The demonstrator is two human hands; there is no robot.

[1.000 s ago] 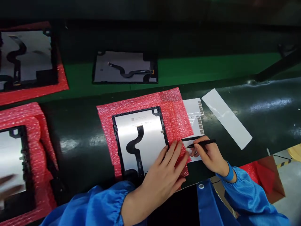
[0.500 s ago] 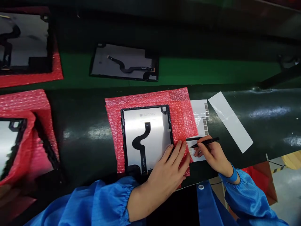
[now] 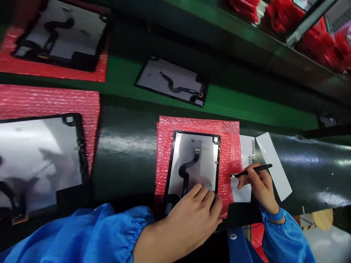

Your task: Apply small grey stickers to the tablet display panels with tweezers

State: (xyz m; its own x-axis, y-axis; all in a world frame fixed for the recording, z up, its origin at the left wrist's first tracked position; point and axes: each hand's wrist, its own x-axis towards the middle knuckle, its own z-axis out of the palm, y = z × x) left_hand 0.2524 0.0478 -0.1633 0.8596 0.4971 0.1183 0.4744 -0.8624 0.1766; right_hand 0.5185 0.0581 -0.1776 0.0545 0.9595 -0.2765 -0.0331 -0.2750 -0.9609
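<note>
My right hand (image 3: pixel 257 184) is closed around black tweezers (image 3: pixel 253 170). A small white piece (image 3: pixel 233 176) shows at their tip, over the right edge of the pink bubble wrap (image 3: pixel 227 160). Beneath the tweezers lie white label sheets (image 3: pixel 241 193) with small dark marks. My left hand (image 3: pixel 192 215) rests on the lower right of a display panel (image 3: pixel 208 164), its fingers bent and a little apart; the thumb is hidden. The panel lies on the bubble wrap, silver back up, in a black frame. A curved black flex cable (image 3: pixel 186 170) runs down its back.
A blank white strip (image 3: pixel 274 164) lies right of the label sheets. Another panel (image 3: pixel 178 78) sits on the green strip behind. More panels on bubble wrap are at left, one near (image 3: pixel 41 146) and one farther (image 3: pixel 82 40). A shelf (image 3: pixel 219 22) holding red wrapped items overhangs the back right.
The tweezers have lifted from the label sheet, with a small white piece now visible at the tip. My left fingers have bent and moved onto the panel. The view has shifted left and tilted.
</note>
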